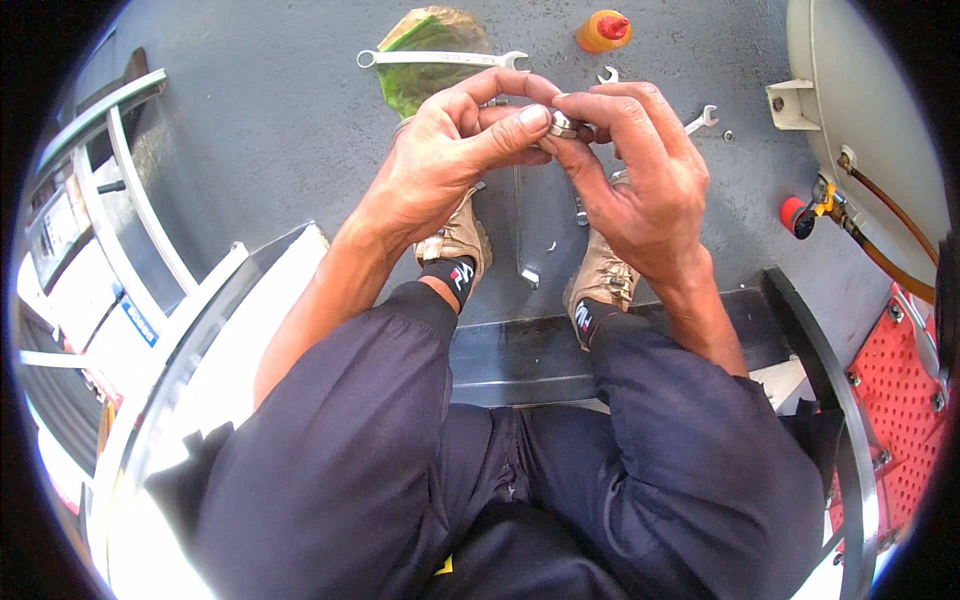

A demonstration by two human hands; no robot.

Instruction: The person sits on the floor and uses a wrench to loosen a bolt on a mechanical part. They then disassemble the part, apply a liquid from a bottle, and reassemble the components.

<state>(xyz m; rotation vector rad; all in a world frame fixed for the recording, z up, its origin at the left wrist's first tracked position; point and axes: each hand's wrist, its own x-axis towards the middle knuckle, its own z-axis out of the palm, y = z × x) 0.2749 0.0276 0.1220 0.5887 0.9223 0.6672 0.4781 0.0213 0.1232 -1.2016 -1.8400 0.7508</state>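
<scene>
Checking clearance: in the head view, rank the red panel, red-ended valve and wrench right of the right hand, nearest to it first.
1. Wrench: just right of the right hand.
2. Red-ended valve: farther right.
3. Red panel: lower right.

an orange bottle with a red cap over there on the grey floor, a crumpled green bag, a big pale tank off right, 2 brown hoses against it, a red perforated panel nearby

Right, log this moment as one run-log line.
left hand: holds small metal fitting | right hand: grips same fitting | floor: long wrench across green bag, orange bottle nearby
</scene>
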